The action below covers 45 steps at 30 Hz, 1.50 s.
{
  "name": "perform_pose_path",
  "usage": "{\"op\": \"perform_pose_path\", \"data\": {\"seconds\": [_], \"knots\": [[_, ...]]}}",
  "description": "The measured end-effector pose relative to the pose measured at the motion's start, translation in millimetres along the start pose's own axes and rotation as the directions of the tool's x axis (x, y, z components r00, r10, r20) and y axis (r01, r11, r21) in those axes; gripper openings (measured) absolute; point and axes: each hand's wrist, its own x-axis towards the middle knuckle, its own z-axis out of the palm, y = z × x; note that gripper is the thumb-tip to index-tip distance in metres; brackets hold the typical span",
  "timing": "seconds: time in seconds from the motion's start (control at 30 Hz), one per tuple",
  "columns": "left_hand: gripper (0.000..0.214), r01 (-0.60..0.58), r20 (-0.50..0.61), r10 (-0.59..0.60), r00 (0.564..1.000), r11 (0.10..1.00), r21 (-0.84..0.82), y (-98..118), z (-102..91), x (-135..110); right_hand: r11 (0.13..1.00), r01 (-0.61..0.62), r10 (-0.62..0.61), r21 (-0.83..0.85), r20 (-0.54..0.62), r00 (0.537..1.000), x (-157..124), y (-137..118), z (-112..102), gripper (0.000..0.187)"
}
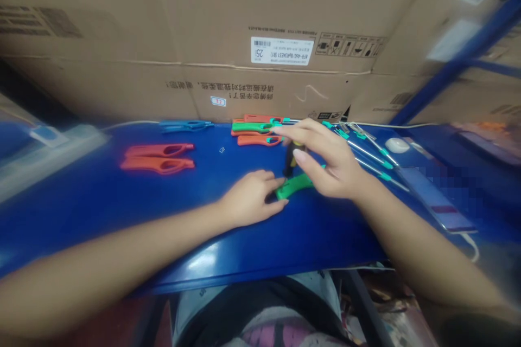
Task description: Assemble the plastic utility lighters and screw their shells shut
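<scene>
A green lighter handle [296, 186] lies flat on the blue table, partly covered by my right hand. My left hand [254, 198] rests on the table with its fingers closed on the left end of that handle. In my right hand [331, 162] is a short black-and-yellow screwdriver [290, 158], gripped upright from above. Its lower end stands over the green handle near my left fingertips; whether it touches a screw I cannot see.
To the left lie red and orange lighter handles [158, 165] and blue ones [185, 126]. Orange and green handles [254, 128] lie behind my hands. Metal rods with teal ends [368, 154], a round white object [397, 145] and a phone [435, 200] with a cable are on the right. A cardboard wall [183, 76] stands behind.
</scene>
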Motion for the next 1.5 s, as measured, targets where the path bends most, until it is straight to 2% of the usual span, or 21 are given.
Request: {"op": "perform_pose_path", "data": {"seconds": [0.1,0.2,0.3,0.43,0.5,0.6,0.67,0.73,0.83,0.9,1.03,1.1,1.2,1.3,1.4,1.5], "knots": [[0.036,-0.006,-0.001,0.006,1.0,1.0,-0.013,0,-0.1,0,0.987,-0.085,0.07,0.136,0.109,0.992,0,-4,0,0.037],[0.029,-0.012,-0.001,0.012,1.0,0.999,-0.048,-1,-0.7,0,1.0,-0.005,0.005,0.003,-0.003,1.0,-1,-2,1,0.028],[0.03,-0.005,-0.007,0.005,1.0,0.998,-0.055,-1,-1.1,0,0.989,0.062,-0.074,-0.135,-0.086,0.994,-3,0,3,0.029],[0.043,0.0,0.003,0.0,1.0,1.0,-0.019,0,-0.8,0,0.995,-0.062,0.061,0.082,0.011,0.998,-3,-1,2,0.041],[0.045,-0.005,0.006,0.005,1.0,1.0,-0.012,-1,-0.5,0,0.984,-0.099,0.094,0.145,0.045,0.995,-2,1,2,0.038],[0.042,-0.004,0.001,0.004,1.0,1.0,0.001,-1,-0.3,0,0.999,0.0,0.003,0.046,-0.065,0.998,-1,6,2,0.023],[0.04,-0.004,-0.001,0.004,1.0,1.0,0.006,-1,-0.3,-1,0.997,0.067,-0.072,-0.043,-0.122,0.99,-2,8,3,0.021],[0.041,-0.007,0.001,0.007,1.0,1.0,0.008,-1,-0.5,-1,0.998,0.06,-0.062,-0.022,-0.085,0.994,-3,8,4,0.027],[0.043,-0.012,0.005,0.012,1.0,1.0,0.007,0,-1.0,-1,0.981,-0.075,0.067,0.179,0.052,0.996,-3,4,6,0.041],[0.04,-0.007,0.009,0.007,1.0,1.0,0.003,0,-1.5,0,0.964,-0.118,0.103,0.237,0.073,0.992,-3,2,8,0.039],[0.033,-0.001,0.012,0.001,1.0,1.0,-0.011,1,-1.6,0,1.0,-0.01,0.009,-0.011,-0.116,0.993,-3,2,10,0.022],[0.035,0.0,0.006,0.0,1.0,1.0,-0.011,1,-1.1,0,0.998,0.025,-0.032,-0.054,-0.134,0.99,-4,3,10,0.022],[0.04,-0.004,-0.002,0.004,1.0,1.0,-0.006,0,-0.3,0,0.99,-0.06,0.063,0.131,-0.025,0.998,-5,1,10,0.037],[0.037,-0.004,-0.001,0.004,1.0,1.0,-0.008,1,-0.3,0,0.962,-0.133,0.133,0.24,0.018,0.991,-4,-1,12,0.035],[0.03,-0.002,0.007,0.002,1.0,1.0,-0.011,0,-0.8,0,0.996,-0.047,0.054,0.069,-0.092,0.994,-3,-1,12,0.021],[0.03,-0.003,0.005,0.003,1.0,1.0,-0.015,0,-0.9,0,0.995,0.05,-0.063,-0.089,-0.151,0.986,-3,0,11,0.02]]}}
